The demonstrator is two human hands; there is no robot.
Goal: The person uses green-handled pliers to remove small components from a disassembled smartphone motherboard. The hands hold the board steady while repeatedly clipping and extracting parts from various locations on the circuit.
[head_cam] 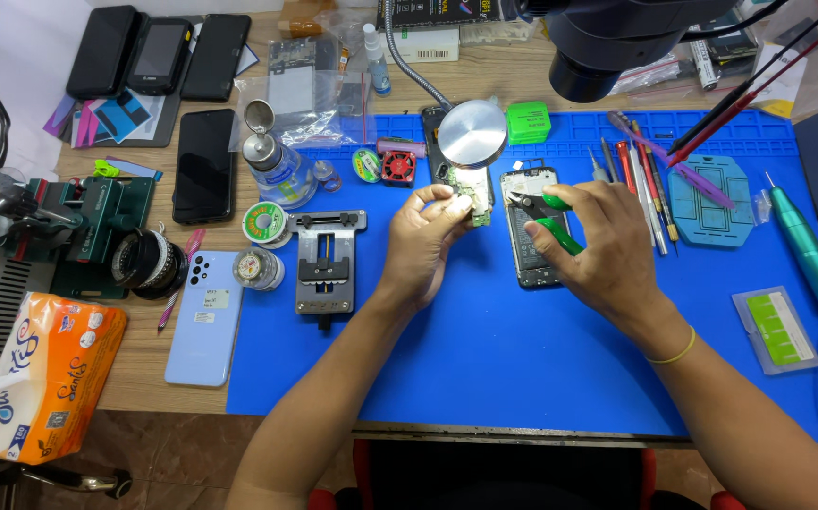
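Observation:
My left hand [425,241] pinches a small green circuit board [472,192] over the blue work mat [484,359]. My right hand [602,247] grips green-handled cutters [554,227], their jaws pointing left toward the board. Under the right hand lies an opened phone [528,260] with its insides showing. A round lamp head [472,133] on a flexible neck hangs just above the board.
A grey metal holder jig [326,261] sits left of my hands. Screwdrivers and tweezers [641,179] lie to the right, with a teal rotary tool [811,250]. Several phones [204,163] lie on the wooden table at left, a light-blue one [203,319] nearest. Microscope head [607,42] overhangs.

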